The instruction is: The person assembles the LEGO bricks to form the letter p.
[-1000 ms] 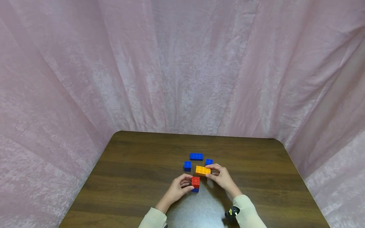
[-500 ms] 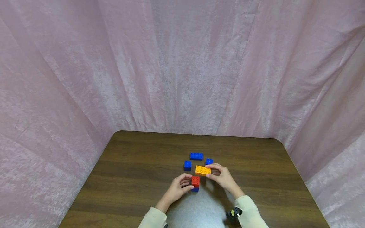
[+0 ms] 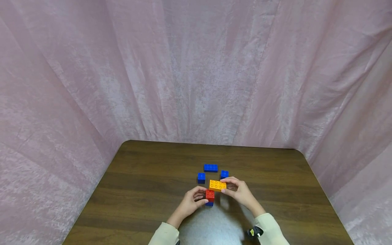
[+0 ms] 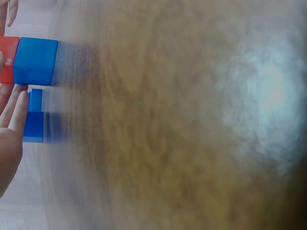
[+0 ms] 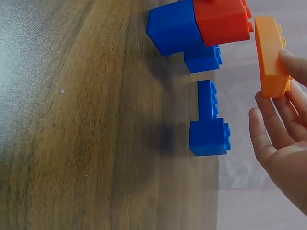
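Observation:
In the head view my left hand (image 3: 189, 203) pinches a red building brick (image 3: 210, 195) between thumb and fingers. The red brick sits on top of a blue brick (image 4: 36, 61), and both stand as a stack on the table. My right hand (image 3: 240, 194) holds a longer orange brick (image 3: 217, 185) by its right end, studs upward. In the right wrist view the orange brick (image 5: 269, 57) is raised just above the level of the red brick's studs (image 5: 223, 21), with a narrow gap between them. Thumb and fingers grip it from opposite sides.
Beyond the hands lie a long blue brick (image 3: 211, 168), a small blue brick (image 3: 201, 178) on the left and another small blue brick (image 3: 224, 174) beside my right fingertips. They rest on a brown wooden table (image 3: 147, 190). Pink curtains (image 3: 208, 75) hang behind it.
My right hand has brought the orange brick slightly nearer the body, closer to the red brick. The left hand and its stack have stayed in place.

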